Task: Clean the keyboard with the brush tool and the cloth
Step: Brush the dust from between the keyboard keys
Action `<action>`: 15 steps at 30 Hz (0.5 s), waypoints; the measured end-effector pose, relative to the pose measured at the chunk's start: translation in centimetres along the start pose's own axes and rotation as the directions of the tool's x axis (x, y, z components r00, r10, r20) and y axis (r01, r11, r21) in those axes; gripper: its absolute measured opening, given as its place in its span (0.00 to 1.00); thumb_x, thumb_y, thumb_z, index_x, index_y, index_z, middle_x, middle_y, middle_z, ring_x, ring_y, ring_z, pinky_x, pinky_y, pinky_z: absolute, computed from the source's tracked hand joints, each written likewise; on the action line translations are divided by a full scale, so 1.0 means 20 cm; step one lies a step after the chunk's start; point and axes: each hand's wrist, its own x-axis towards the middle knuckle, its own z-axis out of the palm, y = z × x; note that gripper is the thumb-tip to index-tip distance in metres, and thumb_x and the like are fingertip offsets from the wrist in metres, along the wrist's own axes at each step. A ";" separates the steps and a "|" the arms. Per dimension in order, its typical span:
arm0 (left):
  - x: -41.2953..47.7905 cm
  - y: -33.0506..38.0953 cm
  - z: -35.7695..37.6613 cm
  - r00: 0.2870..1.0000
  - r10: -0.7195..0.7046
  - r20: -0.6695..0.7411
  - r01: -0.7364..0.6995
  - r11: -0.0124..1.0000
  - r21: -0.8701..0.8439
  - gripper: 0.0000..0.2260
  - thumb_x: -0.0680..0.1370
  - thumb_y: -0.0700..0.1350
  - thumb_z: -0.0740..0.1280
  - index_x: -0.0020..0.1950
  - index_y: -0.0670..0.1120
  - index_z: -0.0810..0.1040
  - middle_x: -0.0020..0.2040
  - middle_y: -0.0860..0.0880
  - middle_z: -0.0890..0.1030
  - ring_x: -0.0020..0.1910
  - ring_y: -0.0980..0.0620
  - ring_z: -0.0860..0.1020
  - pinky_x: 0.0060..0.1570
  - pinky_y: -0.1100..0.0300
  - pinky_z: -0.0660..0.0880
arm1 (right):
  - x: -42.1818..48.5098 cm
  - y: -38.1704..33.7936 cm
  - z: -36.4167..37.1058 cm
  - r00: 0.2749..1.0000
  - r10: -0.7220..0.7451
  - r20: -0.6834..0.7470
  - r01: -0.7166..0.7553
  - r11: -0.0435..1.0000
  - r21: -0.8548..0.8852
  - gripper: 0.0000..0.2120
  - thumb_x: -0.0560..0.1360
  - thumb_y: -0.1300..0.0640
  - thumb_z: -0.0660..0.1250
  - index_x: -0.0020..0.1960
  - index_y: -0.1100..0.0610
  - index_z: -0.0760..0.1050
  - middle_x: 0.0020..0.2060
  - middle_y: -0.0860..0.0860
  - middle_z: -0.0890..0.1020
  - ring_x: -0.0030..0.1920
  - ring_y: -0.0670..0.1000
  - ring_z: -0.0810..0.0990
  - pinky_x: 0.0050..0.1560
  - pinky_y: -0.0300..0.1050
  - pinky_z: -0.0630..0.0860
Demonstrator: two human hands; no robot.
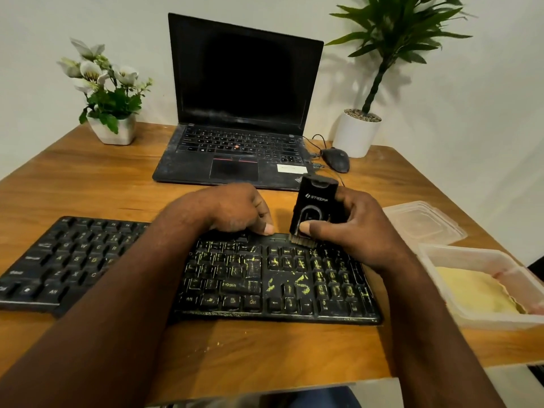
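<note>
The left forearm (132, 290) covers the middle keys of the keyboard (265, 278), and the keys at the keyboard's left end are blurred past reading. At its far edge the left hand (232, 210) tucks its fingertips out of sight (grip or mere rest: cannot tell). The right hand (359, 228) hides one side of the brush tool (313, 207). Right of the keyboard, a container (485, 320) is cut off by the frame edge.

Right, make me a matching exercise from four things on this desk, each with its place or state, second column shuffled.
Things:
1 brush tool
2 laptop
3 mouse
4 keyboard

Place or state:
A flecked with yellow dust
B open, screen dark
C gripped by the right hand
D beside the white pot

Pairs: 1-C, 2-B, 3-D, 4-A
</note>
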 end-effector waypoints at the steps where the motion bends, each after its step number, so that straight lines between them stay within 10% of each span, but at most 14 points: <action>1: 0.00 0.00 0.00 1.000 0.000 0.000 0.000 1.000 -0.001 0.05 0.80 0.45 0.73 0.45 0.49 0.87 0.38 0.56 0.87 0.37 0.61 0.82 0.50 0.55 0.77 | 0.00 0.00 0.01 1.000 0.001 0.005 -0.001 1.000 -0.031 0.27 0.69 0.52 0.81 0.66 0.50 0.78 0.54 0.45 0.86 0.53 0.44 0.85 0.55 0.48 0.84; 15: 0.00 0.00 0.00 1.000 0.005 0.013 -0.005 1.000 0.004 0.06 0.80 0.45 0.72 0.47 0.46 0.87 0.38 0.54 0.87 0.37 0.60 0.82 0.51 0.54 0.78 | -0.02 0.03 -0.03 0.994 -0.110 -0.020 0.111 0.994 0.025 0.26 0.67 0.58 0.82 0.64 0.51 0.80 0.52 0.43 0.86 0.53 0.41 0.84 0.51 0.34 0.79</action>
